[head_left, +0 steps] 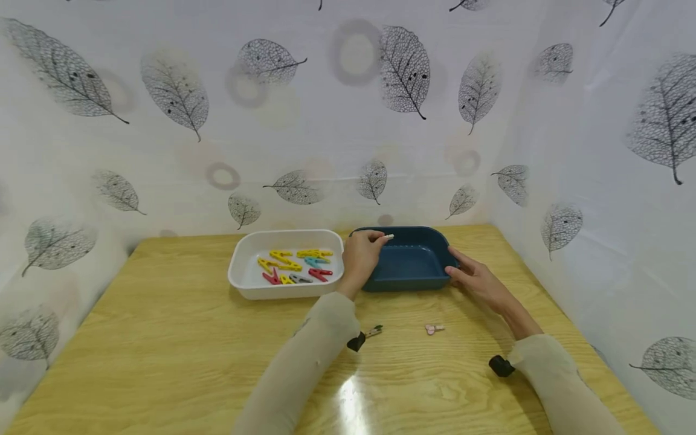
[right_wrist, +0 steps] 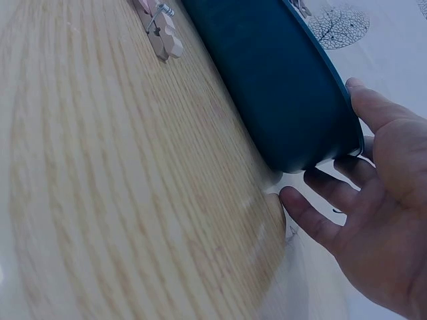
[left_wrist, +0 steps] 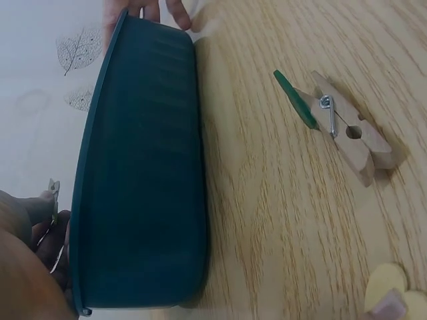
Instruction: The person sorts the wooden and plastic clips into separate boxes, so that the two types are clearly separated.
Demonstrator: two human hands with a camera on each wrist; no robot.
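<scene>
My left hand (head_left: 359,258) pinches a small pale clothespin (head_left: 389,237) between thumb and fingertips, over the left part of a dark blue tray (head_left: 405,284). In the left wrist view the clothespin (left_wrist: 55,195) stands beyond the tray's rim. At the tray's right end, my right hand (head_left: 478,283) holds the wall; in the right wrist view its thumb (right_wrist: 363,100) is at the rim and its fingers are spread along the outside. On the table before the tray lie a wooden clothespin with a green piece (left_wrist: 343,123) and another with a pink decoration (head_left: 433,328).
Left of the blue tray stands a white tray (head_left: 277,292) holding several yellow, red, teal and grey clothespins. A leaf-patterned curtain (head_left: 304,139) hangs behind the wooden table (head_left: 179,350) and along its sides.
</scene>
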